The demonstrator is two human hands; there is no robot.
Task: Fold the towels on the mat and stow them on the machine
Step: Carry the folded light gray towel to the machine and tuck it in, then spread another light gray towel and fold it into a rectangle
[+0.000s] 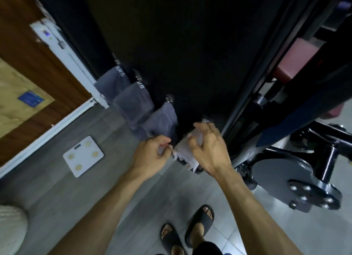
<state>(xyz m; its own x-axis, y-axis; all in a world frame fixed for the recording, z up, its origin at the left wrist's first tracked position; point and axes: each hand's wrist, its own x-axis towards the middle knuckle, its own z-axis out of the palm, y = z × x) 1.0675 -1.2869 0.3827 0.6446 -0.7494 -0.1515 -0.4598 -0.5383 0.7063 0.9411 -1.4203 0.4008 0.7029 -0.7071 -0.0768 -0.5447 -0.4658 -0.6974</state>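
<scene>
Ahead of you the black machine (190,54) carries three grey towels (133,102) draped in a row along its lower edge, running from 10 o'clock toward centre. Just right of them, your curled right hand (208,148) grips a white towel (185,153) against the machine. Your left hand (152,155) pinches that towel's left edge.

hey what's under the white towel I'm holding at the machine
The white towel, gripped by the left hand and right hand, hangs over the machine's dark edge. Grey floor shows below; what's directly beneath the cloth is covered.
</scene>
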